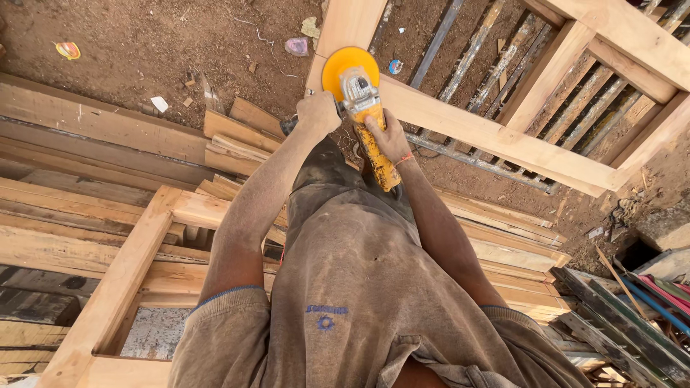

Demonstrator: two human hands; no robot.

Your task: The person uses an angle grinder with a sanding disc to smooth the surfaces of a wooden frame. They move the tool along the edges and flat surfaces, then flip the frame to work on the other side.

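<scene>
Dusty shirt (pixel 359 287) lowest in frame; above, both hands, left (pixel 318 113) and right (pixel 388 138), wrapped tight round yellow grinder (pixel 363 108) on wooden frame (pixel 503 140).

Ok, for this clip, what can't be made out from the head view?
- Grinding disc: hidden under the yellow guard of the angle grinder.
- Side handle: covered by the left hand.
- Grinder's tail end: lost against the shirt, below the right hand.
- Contact point on the wooden frame: hidden under the grinder.
- Litter on the dirt: too small to identify.
</scene>
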